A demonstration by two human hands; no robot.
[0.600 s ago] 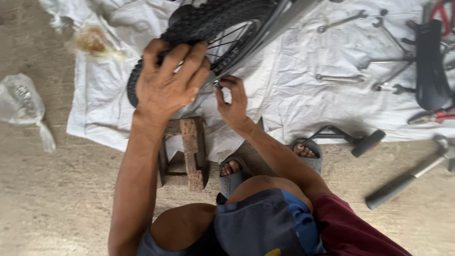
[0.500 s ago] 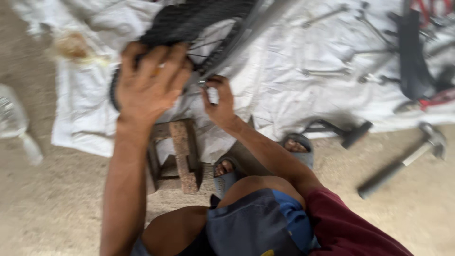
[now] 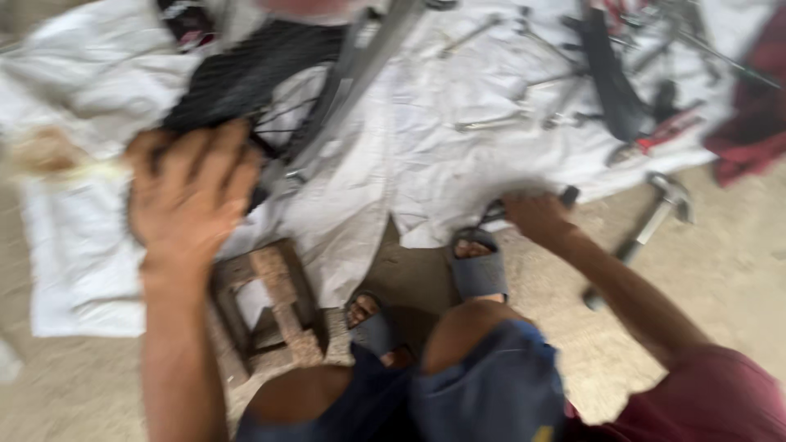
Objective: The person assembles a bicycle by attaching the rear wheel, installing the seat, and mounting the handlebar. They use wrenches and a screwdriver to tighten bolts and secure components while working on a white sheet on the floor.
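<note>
While our left hand (image 3: 190,192) lies spread, fingers open, on the black tyre (image 3: 246,78) at ten o'clock, our right hand (image 3: 536,214) closes around a dark tool (image 3: 565,195) at the white sheet's (image 3: 426,164) edge, at three o'clock. We see a hammer (image 3: 655,214) just beyond it.

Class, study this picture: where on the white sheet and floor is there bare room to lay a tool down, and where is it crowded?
Bare sheet lies between the bicycle wheel and the spanners. Bare floor lies right of the hammer. It is crowded top right among the tools, and near the wooden stool and feet.
</note>
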